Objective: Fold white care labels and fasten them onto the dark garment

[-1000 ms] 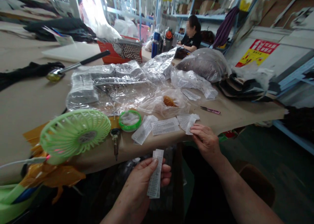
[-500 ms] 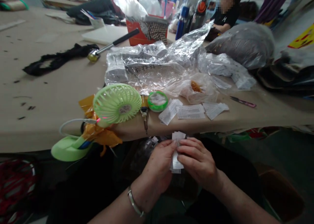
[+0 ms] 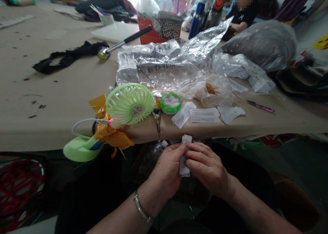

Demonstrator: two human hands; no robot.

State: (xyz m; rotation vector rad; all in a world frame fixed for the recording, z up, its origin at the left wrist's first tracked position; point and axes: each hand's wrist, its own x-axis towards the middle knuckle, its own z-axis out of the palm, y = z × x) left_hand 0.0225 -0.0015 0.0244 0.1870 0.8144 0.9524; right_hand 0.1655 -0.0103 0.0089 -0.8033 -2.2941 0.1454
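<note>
- Printed slips [image 3: 183, 169], just off the bench's [image 3: 69, 104] front edge, between both hands.
- Left hand [image 3: 166, 170]: fingers clamped on the slips.
- Right hand [image 3: 210, 169]: fingers pinching them too.
- Near that edge: loose labels [image 3: 205, 115], green tub [image 3: 170, 110], fan [image 3: 130, 104].

The left hand [image 3: 166, 169] and right hand [image 3: 208, 167] are holding narrow slips [image 3: 184, 171] between them, near the table [image 3: 77, 100]; three paper piles [image 3: 205, 115] are lying side by side there; a tub [image 3: 171, 103] is sitting just left of them, a fan [image 3: 130, 104] standing farther left; snips [image 3: 260, 106] are resting rightward; a person [image 3: 238, 19] is showing behind.
</note>
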